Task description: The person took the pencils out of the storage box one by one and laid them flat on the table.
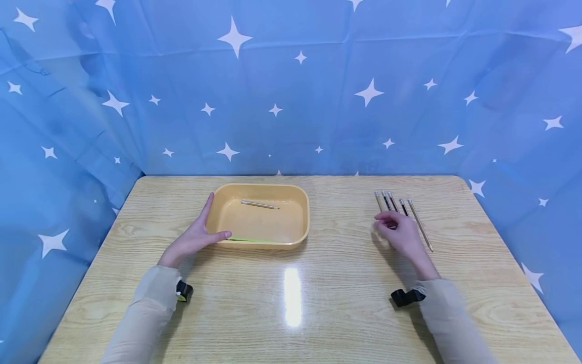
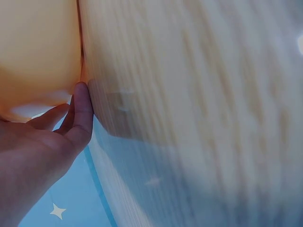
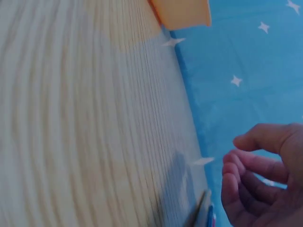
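My left hand (image 1: 193, 238) rests against the left end of a yellow plastic tray (image 1: 303, 222), its fingers along the outside wall and its thumb extended over the front rim. In the left wrist view the fingertips (image 2: 82, 94) touch the tray low down, near the tabletop. Inside the tray lie a natural-wood pencil (image 1: 260, 205) and a thin green stick-like thing (image 1: 250, 240) by the front wall. My right hand (image 1: 402, 235) hovers over several pencils (image 1: 420, 225) on the right, fingers loosely curled. In the right wrist view nothing shows between thumb and fingers.
The wood-grain table (image 1: 345, 283) carries the tray left of centre and the pencils at right. A blue cloth with white stars (image 1: 291, 111) hangs around its back and sides. Light glares on the tabletop near the middle.
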